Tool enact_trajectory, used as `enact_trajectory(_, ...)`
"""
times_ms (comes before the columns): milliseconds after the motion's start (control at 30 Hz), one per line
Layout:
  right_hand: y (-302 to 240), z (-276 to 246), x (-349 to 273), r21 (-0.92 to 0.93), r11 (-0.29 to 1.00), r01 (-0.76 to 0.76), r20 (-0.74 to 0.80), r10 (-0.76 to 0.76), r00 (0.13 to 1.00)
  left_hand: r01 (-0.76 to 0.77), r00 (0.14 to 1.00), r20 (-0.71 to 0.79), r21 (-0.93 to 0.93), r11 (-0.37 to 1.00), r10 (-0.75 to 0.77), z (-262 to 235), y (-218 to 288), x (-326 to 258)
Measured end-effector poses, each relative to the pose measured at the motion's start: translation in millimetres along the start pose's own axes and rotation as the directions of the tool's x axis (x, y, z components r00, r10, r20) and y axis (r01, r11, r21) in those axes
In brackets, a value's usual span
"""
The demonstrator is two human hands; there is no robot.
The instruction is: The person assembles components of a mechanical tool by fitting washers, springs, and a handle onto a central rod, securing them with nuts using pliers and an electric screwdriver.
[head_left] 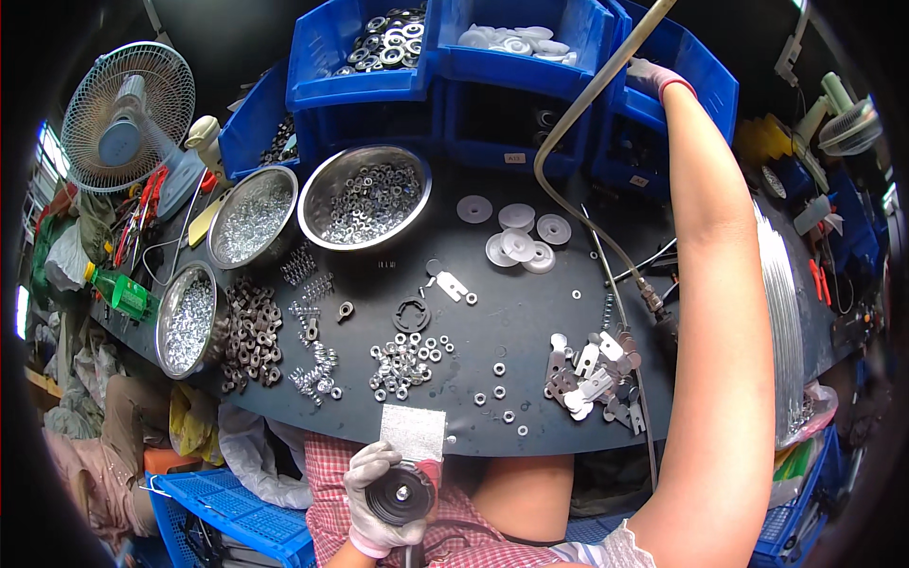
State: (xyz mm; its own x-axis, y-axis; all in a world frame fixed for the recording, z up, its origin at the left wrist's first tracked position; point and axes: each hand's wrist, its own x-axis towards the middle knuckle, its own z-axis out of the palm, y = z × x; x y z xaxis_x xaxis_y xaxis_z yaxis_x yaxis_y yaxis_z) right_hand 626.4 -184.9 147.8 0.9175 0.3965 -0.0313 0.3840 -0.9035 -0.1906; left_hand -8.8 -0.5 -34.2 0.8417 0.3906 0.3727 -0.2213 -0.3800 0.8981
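White-gloved left hand [369, 497], near seven o'clock, curled round a black circular disc [386, 509]. White-gloved right hand [651, 76], between one and two, reached into a blue plastic bin [717, 93]; couldn't tell finger state.

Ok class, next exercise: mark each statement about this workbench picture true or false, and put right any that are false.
1. The left hand holds a round black part, while the right hand reaches into a blue bin. True.
2. Both hands are bare. False: both wear pale gloves.
3. Three metal bowls are on the left part of the dark table. True.
4. All the bowls are empty. False: each holds small shiny parts.
5. White discs lie on the table, to the right of the bowls. True.
6. Every disc lies apart from the others. False: some of them overlap.
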Motion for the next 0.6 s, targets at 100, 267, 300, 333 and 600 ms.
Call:
enact_trajectory(100, 47.6, 3.7, 38.6, 0.284, 0.956, 0.070, -0.053, -0.057, 0.997, -0.015, 1.000, 0.022, -0.045, 0.999, 0.016, -1.6, -4.7, 0.6)
enact_trajectory(267, 50.1, 5.5, 31.8, 0.309, 0.941, 0.141, -0.347, -0.026, 0.937, -0.002, 1.000, -0.003, -0.042, 0.999, 0.002, -0.8, -2.2, -3.6)
enact_trajectory(300, 54.0, 3.3, 20.9, 0.361, 0.921, 0.145, -0.391, 0.008, 0.921, 0.013, 1.000, -0.004, -0.055, 0.998, -0.014, -0.6, -3.2, -5.1)
enact_trajectory(333, 59.4, -9.3, 10.8, 0.431, 0.896, 0.109, -0.423, 0.094, 0.901, 0.011, 1.000, -0.003, -0.067, 0.998, -0.011, 0.0, -3.5, -4.7)
enact_trajectory(600, -15.2, 7.9, -190.8, 0.595, 0.667, 0.449, -0.132, -0.469, 0.873, 0.011, 0.999, -0.040, -0.086, 0.996, -0.015, 0.8, -7.7, -8.2)
